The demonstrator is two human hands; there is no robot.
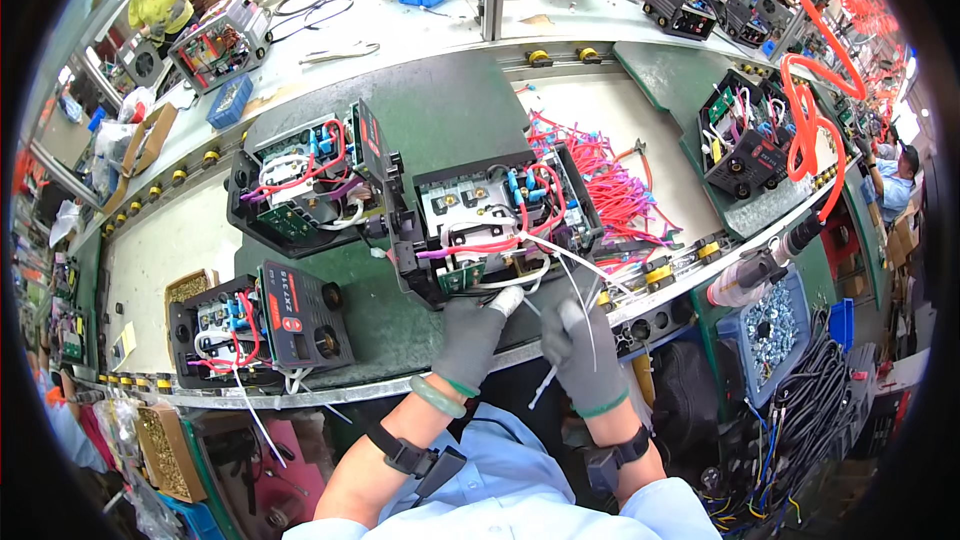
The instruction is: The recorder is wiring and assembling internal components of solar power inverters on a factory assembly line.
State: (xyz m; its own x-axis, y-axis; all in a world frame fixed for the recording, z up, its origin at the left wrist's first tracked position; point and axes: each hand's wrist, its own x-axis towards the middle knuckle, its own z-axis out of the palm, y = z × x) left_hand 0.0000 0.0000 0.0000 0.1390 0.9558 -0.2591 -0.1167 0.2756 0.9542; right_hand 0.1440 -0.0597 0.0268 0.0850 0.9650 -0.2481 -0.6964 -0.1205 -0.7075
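Note:
An open electrical unit with a black housing (428, 285) stands right in front of me, with red, blue and white wires and metal blocks inside. My left hand (470, 338), in a grey glove with white fingertips, is closed at the unit's near edge, beside the white wires; what it pinches is hidden. Just to the right, my right hand (585, 348), gloved alike, is closed around a white cable tie (543, 387) whose end sticks out below the fingers. Other long white ties (580, 258) stretch from the unit's wiring over the right hand.
More open units stand at left (300, 180), near left (300, 315) and far right (745, 145). Red wires (600, 165) lie heaped behind my unit, beside pliers (642, 165). At right are a coiled red hose (800, 90), a power tool (760, 265) and a bin of screws (770, 325).

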